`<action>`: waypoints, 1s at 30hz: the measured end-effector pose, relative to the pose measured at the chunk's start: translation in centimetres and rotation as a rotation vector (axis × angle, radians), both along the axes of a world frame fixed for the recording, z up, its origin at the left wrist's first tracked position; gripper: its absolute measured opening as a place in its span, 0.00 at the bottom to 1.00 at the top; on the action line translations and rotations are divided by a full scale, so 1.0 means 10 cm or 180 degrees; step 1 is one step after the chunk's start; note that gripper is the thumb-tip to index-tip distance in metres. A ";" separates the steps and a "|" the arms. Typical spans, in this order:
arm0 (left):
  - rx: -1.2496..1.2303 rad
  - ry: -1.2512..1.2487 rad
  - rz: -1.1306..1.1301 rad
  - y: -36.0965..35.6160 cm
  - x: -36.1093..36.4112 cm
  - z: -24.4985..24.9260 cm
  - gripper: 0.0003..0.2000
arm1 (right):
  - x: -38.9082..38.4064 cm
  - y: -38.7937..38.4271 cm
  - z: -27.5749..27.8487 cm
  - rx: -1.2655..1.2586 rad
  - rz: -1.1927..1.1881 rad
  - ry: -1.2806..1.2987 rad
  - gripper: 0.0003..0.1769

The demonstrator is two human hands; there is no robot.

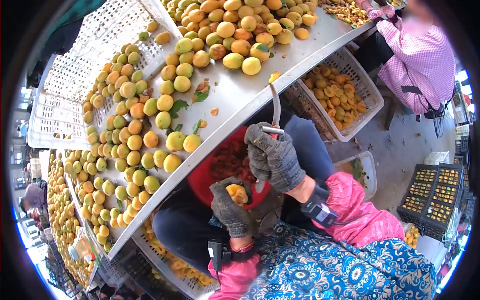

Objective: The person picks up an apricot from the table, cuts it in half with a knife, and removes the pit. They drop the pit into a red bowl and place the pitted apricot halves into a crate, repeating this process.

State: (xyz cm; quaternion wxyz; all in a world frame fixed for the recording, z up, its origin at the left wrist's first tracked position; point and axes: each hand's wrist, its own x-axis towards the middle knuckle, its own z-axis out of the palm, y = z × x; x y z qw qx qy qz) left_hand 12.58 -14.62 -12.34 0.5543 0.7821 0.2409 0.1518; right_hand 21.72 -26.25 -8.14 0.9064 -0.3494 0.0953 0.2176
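Note:
My left hand [231, 207], in a grey knit glove, is closed around a yellow-orange apricot [237, 194] that looks cut. My right hand [274, 156], gloved the same way, grips a curved knife [276, 107] with a metal collar. The blade points up toward the table edge, where a small yellow fruit piece [274, 77] shows at its tip. Below and between both hands stands a red bucket [197, 180] holding reddish-brown bits, perhaps pits. Whole apricots [175, 141] lie spread over the metal table [227, 92] in front of me.
A white crate [370, 112] of halved apricots stands under the table at right, another crate [187, 282] below left. A large white basket [55, 117] lies tipped on the table. Black trays [425, 200] of fruit sit on the floor; a person in pink checks [417, 65] works at upper right.

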 end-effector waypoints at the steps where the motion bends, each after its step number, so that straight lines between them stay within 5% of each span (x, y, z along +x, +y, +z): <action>1: -0.0380 -0.0051 0.0202 0.05 0.01 0.03 0.30 | -0.04 -0.03 -0.06 -0.0310 0.0148 0.0020 0.12; 3: -0.0893 0.0000 0.0586 0.11 0.03 0.14 0.31 | -0.18 -0.03 -0.05 -0.0617 0.0320 -0.0005 0.14; 6: -0.0457 -0.0262 0.0572 0.06 0.05 0.36 0.31 | -0.48 0.01 0.02 -0.1723 0.1067 -0.0406 0.20; 10: -0.0245 -0.0700 -0.0044 0.03 -0.02 0.35 0.30 | -0.65 0.10 -0.04 -0.1238 0.1272 -0.0438 0.23; 13: 0.0791 -0.1106 -0.0558 0.09 -0.03 0.34 0.28 | -0.61 0.08 0.03 -0.0374 0.1444 -0.0101 0.21; 20: 0.1400 -0.0896 -0.0775 0.05 -0.05 0.31 0.20 | -0.65 0.06 -0.15 -0.0226 0.1368 0.0152 0.16; 23: 0.0783 -0.0845 -0.0383 -0.04 -0.04 0.19 0.14 | -0.64 0.09 -0.20 -0.0460 0.1357 0.0369 0.13; 30: -0.1175 -0.0453 0.0319 -0.09 0.03 0.15 0.24 | -0.60 0.13 -0.07 -0.0989 0.1149 0.0537 0.10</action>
